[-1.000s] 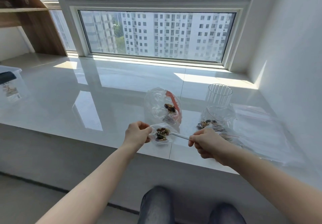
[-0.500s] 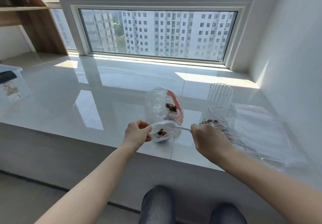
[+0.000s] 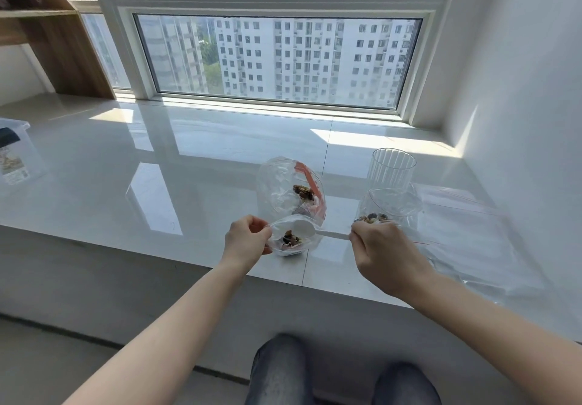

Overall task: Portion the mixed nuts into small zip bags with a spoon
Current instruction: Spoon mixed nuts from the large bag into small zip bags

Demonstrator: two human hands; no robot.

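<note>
At the sill's front edge, left hand [image 3: 247,238] pinches small bag [image 3: 294,237], right hand [image 3: 382,252] grips spoon [image 3: 310,230]

white spoon [image 3: 307,227] inside open nut-filled zip bag [image 3: 294,237]

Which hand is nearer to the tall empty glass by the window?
Right. The right hand, holding the spoon, sits just in front of the glass; the left hand, pinching the small bag, is farther off to its left.
</note>
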